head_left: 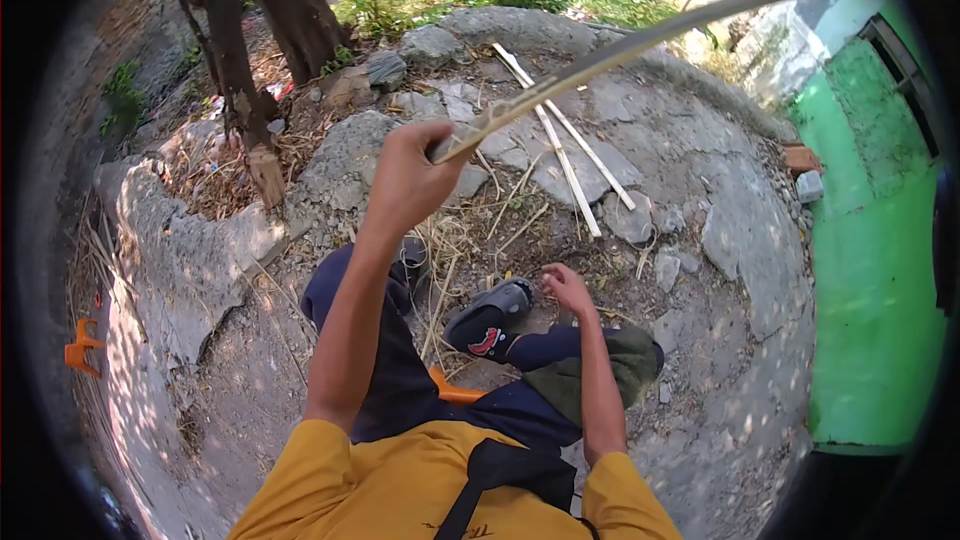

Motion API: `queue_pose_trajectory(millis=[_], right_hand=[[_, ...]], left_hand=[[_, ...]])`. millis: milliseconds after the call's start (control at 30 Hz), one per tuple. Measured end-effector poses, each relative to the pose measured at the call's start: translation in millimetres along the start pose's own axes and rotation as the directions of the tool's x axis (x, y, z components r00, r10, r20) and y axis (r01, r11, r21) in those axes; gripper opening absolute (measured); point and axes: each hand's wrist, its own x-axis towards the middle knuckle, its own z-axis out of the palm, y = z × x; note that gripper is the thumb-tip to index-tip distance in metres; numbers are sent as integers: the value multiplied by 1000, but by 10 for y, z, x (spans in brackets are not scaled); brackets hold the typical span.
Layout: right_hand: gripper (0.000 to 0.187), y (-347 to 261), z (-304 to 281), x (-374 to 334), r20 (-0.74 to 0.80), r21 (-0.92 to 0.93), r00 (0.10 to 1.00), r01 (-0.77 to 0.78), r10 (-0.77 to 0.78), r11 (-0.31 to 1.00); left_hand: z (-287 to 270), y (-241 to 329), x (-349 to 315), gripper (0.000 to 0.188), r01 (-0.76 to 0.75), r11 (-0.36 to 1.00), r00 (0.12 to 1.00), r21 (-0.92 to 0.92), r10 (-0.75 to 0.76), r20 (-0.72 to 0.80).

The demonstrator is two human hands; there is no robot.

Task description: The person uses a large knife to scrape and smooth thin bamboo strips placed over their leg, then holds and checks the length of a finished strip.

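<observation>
My left hand (412, 175) is raised in front of me, closed round the near end of a long bamboo strip (610, 52). The strip slants up to the far right, bends slightly and narrows to a point. Low by my dark clog (490, 315), my right hand (567, 290) has its fingers curled in; whether anything is inside them is hidden. Two pale split strips (572, 170) lie on the ground ahead, crossing near their far ends.
I sit on an orange stool (455, 387). Thin shavings (440, 275) litter the ground around my feet. Broken concrete slabs (745, 240) spread right, toward a green wall (860, 290). Tree trunks (285, 15) stand at the far left; another orange stool (83, 348) is at the left edge.
</observation>
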Motion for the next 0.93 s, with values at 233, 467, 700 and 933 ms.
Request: queue_pose_trajectory(millis=[233, 467, 700, 933], right_hand=[[27, -1679, -1737, -1427, -694, -30, 664, 359, -278, 933], [24, 1209, -1878, -2204, -869, -24, 472, -339, 148, 941], [25, 2996, -166, -2709, -535, -211, 679, -684, 503, 698], [36, 2765, 571, -2623, -621, -236, 729, -525, 289, 818]], left_hand=[[-56, 88, 9, 51, 198, 940, 977, -278, -167, 130], [-80, 116, -109, 53, 421, 740, 882, -524, -200, 427], [146, 161, -320, 48, 454, 686, 866, -568, -192, 461], [-59, 131, -425, 44, 274, 709, 960, -650, -165, 225]])
